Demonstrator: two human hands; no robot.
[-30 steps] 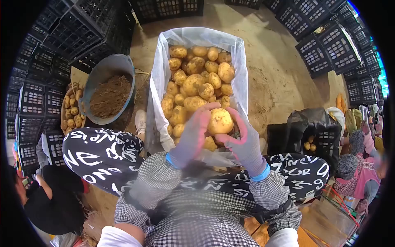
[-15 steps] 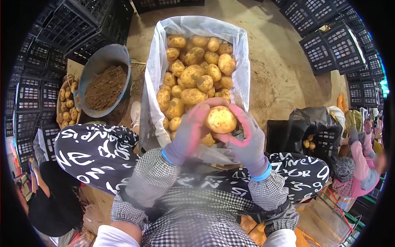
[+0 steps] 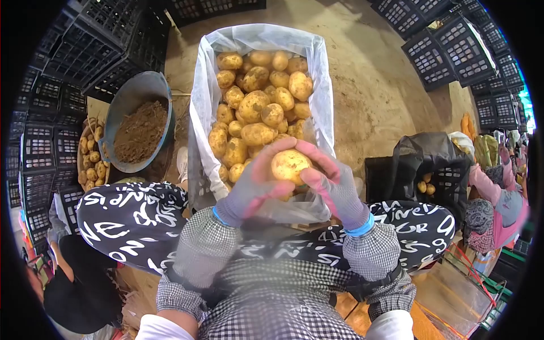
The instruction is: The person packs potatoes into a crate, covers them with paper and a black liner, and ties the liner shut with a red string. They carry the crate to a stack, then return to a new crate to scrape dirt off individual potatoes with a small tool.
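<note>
Right hand (image 3: 341, 190): fingers shifted since the earlier frame, from beside the pale potato (image 3: 290, 166) to its far edge, nearly meeting the left fingers. Pale potato, one: held up over the near end of the lined container (image 3: 326, 105), which sits between the knees, probably for easy reach. White liner (image 3: 204, 105): draped over the rim, likely to shield the heaped potatoes (image 3: 253, 106). Left hand (image 3: 246, 191): half open, fingers curved, cradling one side. Right: half open, thumb against the other side, pinching lightly.
</note>
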